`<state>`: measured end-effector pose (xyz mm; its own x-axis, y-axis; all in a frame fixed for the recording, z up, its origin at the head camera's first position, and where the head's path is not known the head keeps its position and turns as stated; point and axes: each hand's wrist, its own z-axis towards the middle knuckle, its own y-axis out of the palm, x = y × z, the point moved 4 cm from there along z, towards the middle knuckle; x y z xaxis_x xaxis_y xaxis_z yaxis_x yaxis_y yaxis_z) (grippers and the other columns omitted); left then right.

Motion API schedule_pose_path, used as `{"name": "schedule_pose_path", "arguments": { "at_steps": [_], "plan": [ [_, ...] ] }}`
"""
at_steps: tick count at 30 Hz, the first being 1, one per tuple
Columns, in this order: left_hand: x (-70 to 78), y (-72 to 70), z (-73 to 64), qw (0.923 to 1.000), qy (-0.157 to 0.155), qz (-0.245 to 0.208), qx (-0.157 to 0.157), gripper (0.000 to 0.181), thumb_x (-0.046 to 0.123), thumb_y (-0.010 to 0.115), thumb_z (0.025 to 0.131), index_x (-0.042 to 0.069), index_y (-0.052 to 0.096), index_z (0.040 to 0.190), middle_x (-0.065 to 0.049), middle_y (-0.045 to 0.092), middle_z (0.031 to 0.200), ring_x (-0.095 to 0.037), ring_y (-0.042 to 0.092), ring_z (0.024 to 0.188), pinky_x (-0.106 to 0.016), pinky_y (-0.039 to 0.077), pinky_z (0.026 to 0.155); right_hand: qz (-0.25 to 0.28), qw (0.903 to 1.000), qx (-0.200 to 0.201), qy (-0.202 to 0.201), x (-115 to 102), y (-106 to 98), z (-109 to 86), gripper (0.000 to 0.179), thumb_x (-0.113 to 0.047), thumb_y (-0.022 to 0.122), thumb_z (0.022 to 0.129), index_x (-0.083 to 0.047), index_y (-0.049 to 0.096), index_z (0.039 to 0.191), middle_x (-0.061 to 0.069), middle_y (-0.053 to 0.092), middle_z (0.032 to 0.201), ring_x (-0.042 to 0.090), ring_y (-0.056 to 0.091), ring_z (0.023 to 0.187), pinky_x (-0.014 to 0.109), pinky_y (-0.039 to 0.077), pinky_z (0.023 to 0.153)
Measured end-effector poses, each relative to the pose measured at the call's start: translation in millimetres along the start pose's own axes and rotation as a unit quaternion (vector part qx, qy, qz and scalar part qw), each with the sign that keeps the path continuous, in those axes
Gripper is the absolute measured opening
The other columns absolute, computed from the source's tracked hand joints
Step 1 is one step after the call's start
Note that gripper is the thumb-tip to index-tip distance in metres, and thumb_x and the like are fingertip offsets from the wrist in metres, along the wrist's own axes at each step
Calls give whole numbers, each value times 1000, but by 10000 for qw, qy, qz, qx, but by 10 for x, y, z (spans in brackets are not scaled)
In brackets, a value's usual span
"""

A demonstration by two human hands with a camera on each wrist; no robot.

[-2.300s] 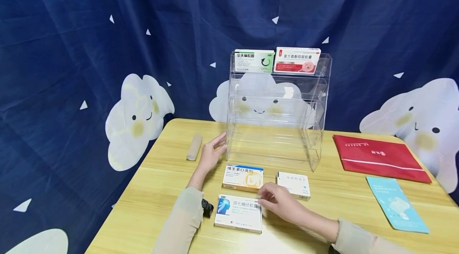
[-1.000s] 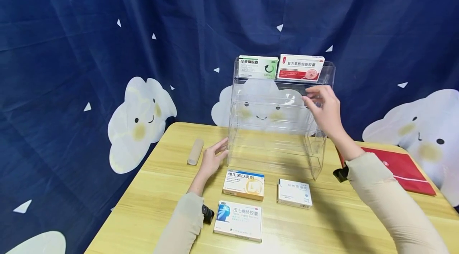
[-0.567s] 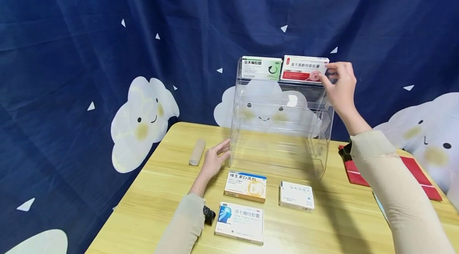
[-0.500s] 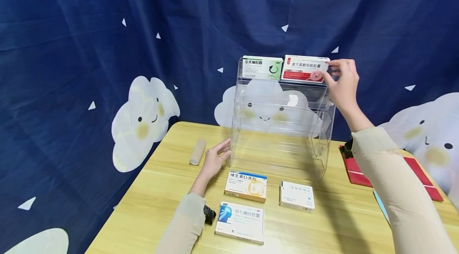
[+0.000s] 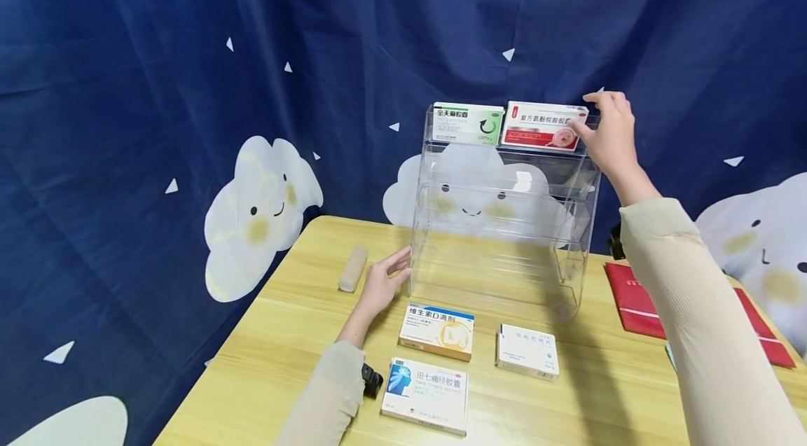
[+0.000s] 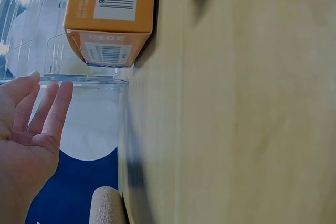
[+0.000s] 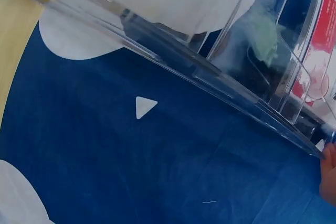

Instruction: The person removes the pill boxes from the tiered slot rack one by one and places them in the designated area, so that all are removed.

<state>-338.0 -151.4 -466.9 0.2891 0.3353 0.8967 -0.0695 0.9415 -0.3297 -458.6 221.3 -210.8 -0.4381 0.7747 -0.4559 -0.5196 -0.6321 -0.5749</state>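
In the head view my left hand [image 5: 386, 283] touches the left side of the clear acrylic display rack [image 5: 419, 250] with nearly straight fingers. My right hand [image 5: 610, 131] is up at the rack's top right. Its thumb overlaps the front of a red-and-white medicine box [image 5: 536, 125], and its index finger extends just above that box's top right corner. A green-and-white medicine box [image 5: 466, 122] stands to its left on the same top tier. In the right wrist view only a few fingertips [image 7: 328, 169] show, beside the rack's edge.
On the wooden table [image 5: 277, 348], before the rack, lie an orange-and-white vitamin D box [image 5: 436, 331], a small white medicine box [image 5: 527, 351] and a blue-and-white medicine box [image 5: 425, 395]. A beige cylinder [image 5: 353, 269] lies left; a red pouch [image 5: 637, 299] lies right, partly behind my sleeve.
My right hand has risen from the table boxes to the rack's top right, reaching the red-and-white box; its index finger has now lifted above the box's corner. The left hand stays at the rack.
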Motion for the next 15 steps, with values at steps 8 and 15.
{"name": "schedule_pose_path", "arguments": {
  "at_steps": [8,15],
  "plan": [
    [56,15,-23,9999,128,-67,10,50,0,65,90,6,55,138,-17,60,135,-34,64,118,-42,52,105,-254,9988,-417,86,50,48,13,43,-6,64,93,6,52,132,31,48,132,47,44,125,59,34,113],
    [-3,6,-8,9997,212,-8,92,50,1,67,89,11,57,137,-14,62,134,-31,66,116,-35,54,103,-64,9997,-171,-162,25,89,7,31,0,65,90,8,57,119,30,49,122,45,47,113,59,38,102]
  ]
}}
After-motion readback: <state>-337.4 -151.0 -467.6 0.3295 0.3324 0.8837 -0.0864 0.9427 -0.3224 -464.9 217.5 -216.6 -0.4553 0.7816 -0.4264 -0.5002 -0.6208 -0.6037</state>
